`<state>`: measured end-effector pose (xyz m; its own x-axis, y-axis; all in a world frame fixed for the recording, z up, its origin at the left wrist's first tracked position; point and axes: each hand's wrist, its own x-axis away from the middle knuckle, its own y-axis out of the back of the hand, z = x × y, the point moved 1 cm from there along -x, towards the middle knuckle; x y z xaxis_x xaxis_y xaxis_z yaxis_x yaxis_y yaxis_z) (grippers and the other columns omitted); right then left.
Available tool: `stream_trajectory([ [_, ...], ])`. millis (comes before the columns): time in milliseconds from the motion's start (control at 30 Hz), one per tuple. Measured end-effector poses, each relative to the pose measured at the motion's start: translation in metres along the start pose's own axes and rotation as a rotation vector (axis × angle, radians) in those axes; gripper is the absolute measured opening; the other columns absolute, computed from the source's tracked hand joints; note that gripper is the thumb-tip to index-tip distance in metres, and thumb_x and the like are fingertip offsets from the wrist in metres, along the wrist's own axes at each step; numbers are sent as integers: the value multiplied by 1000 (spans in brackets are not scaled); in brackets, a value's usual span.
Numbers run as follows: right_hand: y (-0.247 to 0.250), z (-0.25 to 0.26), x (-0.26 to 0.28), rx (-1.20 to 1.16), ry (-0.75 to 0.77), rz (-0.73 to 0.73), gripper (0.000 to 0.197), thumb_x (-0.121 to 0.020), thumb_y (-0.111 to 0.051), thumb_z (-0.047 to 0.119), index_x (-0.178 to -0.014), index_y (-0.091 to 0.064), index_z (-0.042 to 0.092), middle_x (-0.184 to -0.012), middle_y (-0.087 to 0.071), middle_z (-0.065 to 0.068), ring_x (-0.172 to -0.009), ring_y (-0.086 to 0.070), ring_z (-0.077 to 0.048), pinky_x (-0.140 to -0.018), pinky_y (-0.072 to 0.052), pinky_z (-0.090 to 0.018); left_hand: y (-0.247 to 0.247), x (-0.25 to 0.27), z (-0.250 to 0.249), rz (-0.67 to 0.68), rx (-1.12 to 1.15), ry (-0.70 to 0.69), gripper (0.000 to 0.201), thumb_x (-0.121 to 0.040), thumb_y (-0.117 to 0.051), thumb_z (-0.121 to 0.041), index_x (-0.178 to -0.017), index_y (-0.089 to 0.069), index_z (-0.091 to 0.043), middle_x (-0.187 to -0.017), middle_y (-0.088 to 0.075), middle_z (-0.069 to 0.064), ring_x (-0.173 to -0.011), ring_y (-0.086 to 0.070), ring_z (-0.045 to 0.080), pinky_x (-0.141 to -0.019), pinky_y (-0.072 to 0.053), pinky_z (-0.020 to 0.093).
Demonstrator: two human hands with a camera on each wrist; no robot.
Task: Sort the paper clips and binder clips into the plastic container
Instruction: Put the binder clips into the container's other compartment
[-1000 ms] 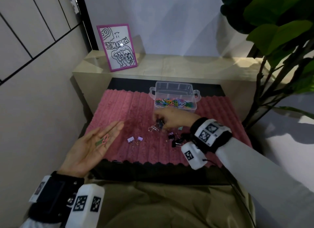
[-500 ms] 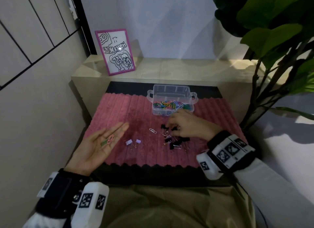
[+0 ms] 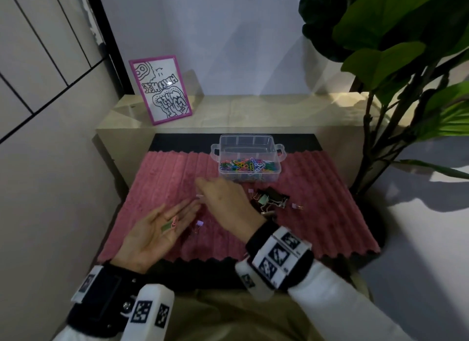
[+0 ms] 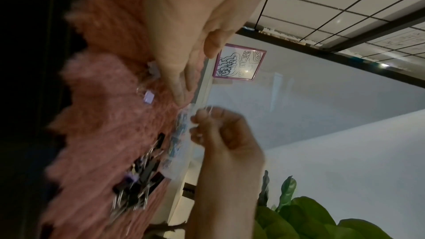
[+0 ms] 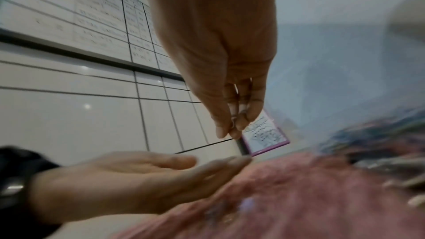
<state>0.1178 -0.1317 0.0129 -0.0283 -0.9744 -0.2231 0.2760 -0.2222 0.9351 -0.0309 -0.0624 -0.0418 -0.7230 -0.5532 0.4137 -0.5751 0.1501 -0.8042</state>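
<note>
My left hand (image 3: 154, 235) flat, palm up, cradling a pink paper clip (image 3: 174, 221), my right hand (image 3: 225, 203) hovering beside its fingertips over the pink mat (image 3: 162, 178), clear plastic container (image 3: 250, 163) behind

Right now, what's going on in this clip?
A person is sorting clips on a pink mat. The left hand lies open, palm up, with a pink and a green paper clip on it. The right hand pinches a small silver paper clip just above the left fingertips. The clear container already holds many coloured paper clips; a heap of black binder clips and a few small purple ones remain on the mat.
</note>
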Motion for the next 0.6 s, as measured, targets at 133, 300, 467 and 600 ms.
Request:
stream_trajectory([
  [133,-9,39,12,-44,193,44,15,-85,-57,14,-94,-60,4,-94,-62,-15,-96,-55,-33,-72,-43,-41,-16,3,15,-45,-211,39,30,-67,-74,3,-48,-70,-19,-49,-65,-4,-44,-61,2,-42,-50,15],
  [300,4,7,28,-232,171,-87,9,-85,-59,15,-90,-64,9,-92,-62,-7,-93,-52,-24,-79,-38,-31,14,1,-1,36,47,-27,64,-19,-88,12,-80,-70,9,-78,-71,17,-66,-71,22,-55,-59,28],
  [467,28,-93,42,-73,-218,84,22,-88,-57,15,-109,-58,9,-114,-55,-7,-112,-48,-22,-89,-42,-35,29,12,-20,29,77,176,27,-91,-33,3,-102,-56,12,-98,-57,16,-81,-54,16,-70,-46,24],
  [600,27,-127,43,-22,-316,230,37,-85,-61,14,-121,-51,11,-123,-56,-7,-114,-49,-27,-91,-44,-39,12,7,-18,254,-56,263,35,-97,-24,-11,-94,-57,1,-88,-59,10,-61,-38,7,-54,-37,25],
])
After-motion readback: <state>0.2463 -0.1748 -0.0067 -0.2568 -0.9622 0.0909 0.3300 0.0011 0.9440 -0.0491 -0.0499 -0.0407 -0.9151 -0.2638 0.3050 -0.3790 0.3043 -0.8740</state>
